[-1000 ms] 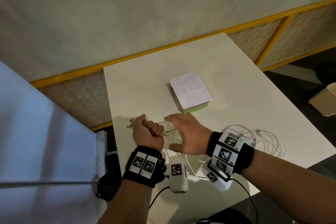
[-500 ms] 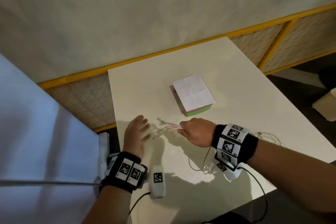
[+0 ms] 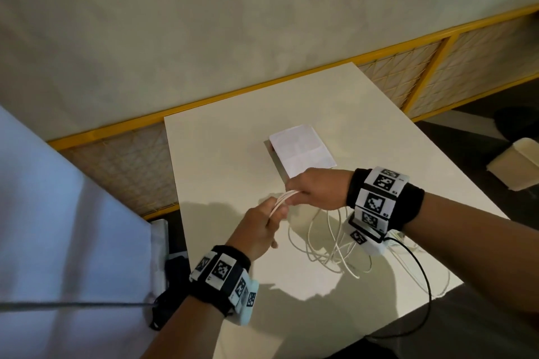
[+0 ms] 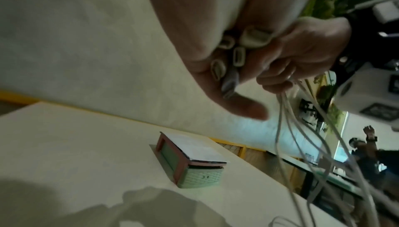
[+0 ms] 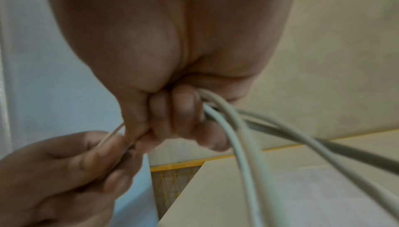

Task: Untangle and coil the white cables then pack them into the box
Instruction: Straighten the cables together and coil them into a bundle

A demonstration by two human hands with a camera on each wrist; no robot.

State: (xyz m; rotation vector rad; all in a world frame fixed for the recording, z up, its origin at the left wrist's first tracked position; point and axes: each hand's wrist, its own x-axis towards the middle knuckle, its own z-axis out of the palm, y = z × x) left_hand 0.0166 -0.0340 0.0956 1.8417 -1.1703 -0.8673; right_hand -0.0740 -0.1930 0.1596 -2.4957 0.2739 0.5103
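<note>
Several white cables point(image 3: 326, 245) hang as loose loops from both hands down onto the white table point(image 3: 221, 166). My right hand point(image 3: 315, 191) grips the bundle in a fist above the table; the strands point(image 5: 235, 128) leave its curled fingers. My left hand point(image 3: 267, 220) holds the cable ends just left of it, and the plug tips point(image 4: 228, 58) show between its thumb and fingers. The box point(image 3: 300, 154) sits behind my hands, a white sheet over its top; the left wrist view shows its green body point(image 4: 200, 176) with a reddish rim.
More cable loops trail to the table's near right edge point(image 3: 420, 271), with a black wrist lead point(image 3: 428, 300) hanging over it. A yellow-framed mesh barrier point(image 3: 423, 73) stands behind the table. A pale panel point(image 3: 58, 227) stands to the left and a cardboard box point(image 3: 516, 166) on the floor right.
Both hands have lifted off the table and come together. The right hand has raised the cable bundle, and the left hand, open half a second ago, now holds the cable ends.
</note>
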